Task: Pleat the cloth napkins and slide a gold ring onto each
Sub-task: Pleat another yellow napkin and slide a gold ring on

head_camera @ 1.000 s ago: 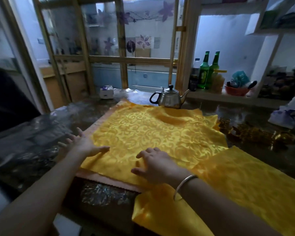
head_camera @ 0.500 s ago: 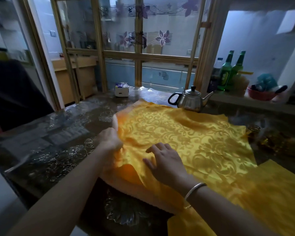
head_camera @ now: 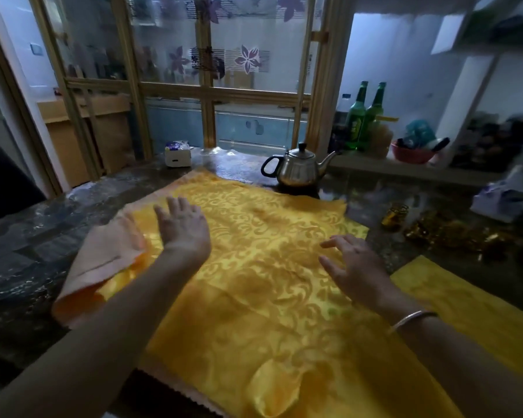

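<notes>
— How many gold rings (head_camera: 441,233) lie by the table's (head_camera: 43,236) right edge?
— I cannot count them; they blur into one glinting heap.
— And the second napkin (head_camera: 471,303)?
— The picture's right edge cuts it off, and the right forearm (head_camera: 465,357) covers its near part.
— Does the left hand (head_camera: 183,227) touch the spread napkin (head_camera: 269,267)?
— I cannot tell whether it touches or hovers. That napkin runs off the picture's bottom edge, and the left forearm (head_camera: 118,312) hides part of its left side.

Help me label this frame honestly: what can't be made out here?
Head view only:
- Gold rings: dim and blurred, count unclear.
- Second napkin: cut off by the right edge.
- Top napkin: near end cut off by the bottom edge.
- Shelf items: blurred, unidentifiable.
</notes>
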The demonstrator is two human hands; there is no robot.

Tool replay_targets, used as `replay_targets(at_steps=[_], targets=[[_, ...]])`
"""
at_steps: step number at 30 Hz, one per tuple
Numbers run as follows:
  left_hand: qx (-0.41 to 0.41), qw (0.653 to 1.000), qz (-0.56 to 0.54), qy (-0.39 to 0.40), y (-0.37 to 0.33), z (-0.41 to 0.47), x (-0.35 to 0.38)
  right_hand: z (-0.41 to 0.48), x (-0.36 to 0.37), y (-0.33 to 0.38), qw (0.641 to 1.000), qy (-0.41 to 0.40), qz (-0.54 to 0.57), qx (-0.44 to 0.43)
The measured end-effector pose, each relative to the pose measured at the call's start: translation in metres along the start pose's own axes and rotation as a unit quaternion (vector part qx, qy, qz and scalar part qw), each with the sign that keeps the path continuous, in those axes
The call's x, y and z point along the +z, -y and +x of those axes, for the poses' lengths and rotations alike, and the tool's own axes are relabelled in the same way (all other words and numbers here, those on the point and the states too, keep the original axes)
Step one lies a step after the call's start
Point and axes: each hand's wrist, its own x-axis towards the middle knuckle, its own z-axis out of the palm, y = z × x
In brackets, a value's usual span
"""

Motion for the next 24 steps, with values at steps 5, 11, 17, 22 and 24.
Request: replay_targets(at_steps=[5,11,17,22,24], targets=[[0.33,0.903,-0.261,0.088,-0.144,-0.091,-0.064,-0.047,-0.043,-0.099,0.99,-0.003,-0.12,0.078],[0.463,0.835,-0.272,0.122,-0.25,-0.116,-0.07,-0.116,-0.075,-0.166,0.977,0.127,-0.124,0.122],[0.456,0.85,-0.206,0.163,-0.267,-0.095,-0.074,-0.124,-0.078,-0.174,0.975,0.183,-0.093,0.083],[0.352,0.87,-0.305,0.161,-0.283,-0.095,-0.074,-0.104,-0.068,-0.187,0.98,0.174,-0.076,0.062],[0.306,0.863,-0.351,0.196,-0.29,-0.091,-0.077,-0.102,-0.066,-0.19,0.982,0.172,-0.064,0.053]])
